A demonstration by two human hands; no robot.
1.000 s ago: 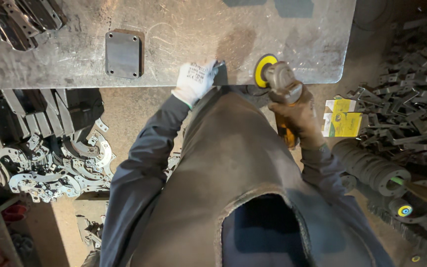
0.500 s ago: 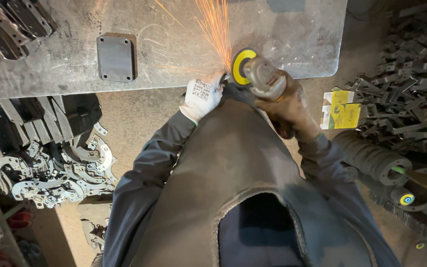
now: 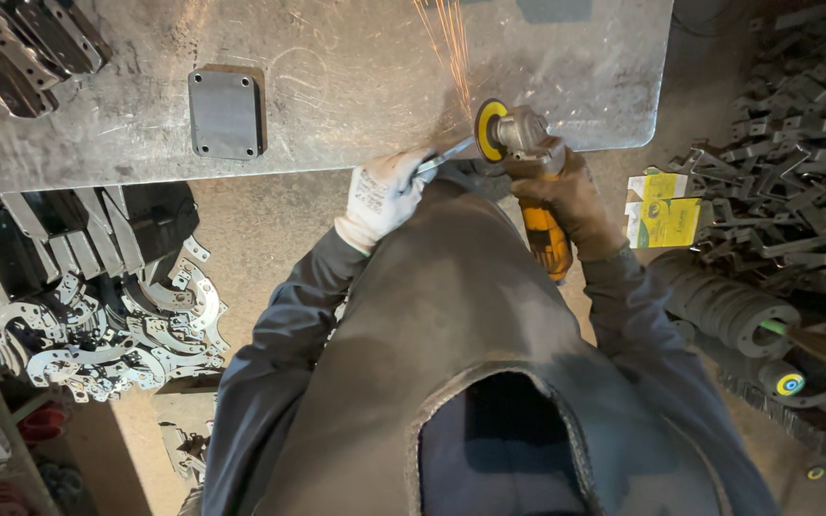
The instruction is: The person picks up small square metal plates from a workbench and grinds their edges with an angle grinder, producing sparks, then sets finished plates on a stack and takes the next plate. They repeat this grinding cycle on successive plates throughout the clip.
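Observation:
My right hand (image 3: 571, 201), in a brown glove, grips a yellow angle grinder (image 3: 528, 172) whose yellow-rimmed disc (image 3: 489, 129) meets a small metal piece (image 3: 444, 158) at the near edge of the steel table (image 3: 356, 57). Orange sparks (image 3: 446, 38) fly away across the table top. My left hand (image 3: 384, 191), in a white glove, pinches that thin metal piece and holds it against the disc. A dark leather apron covers my front below both hands.
A dark square plate with corner holes (image 3: 227, 113) lies on the table to the left. Cut metal brackets (image 3: 97, 325) are heaped on the floor at left, dark scrap (image 3: 795, 143) at right, with yellow boxes (image 3: 662, 210) and ribbed black rollers (image 3: 728, 306).
The grinder went from resting near the table edge to grinding, with sparks starting. My left hand shifted right and closer to the disc, holding the metal piece against it.

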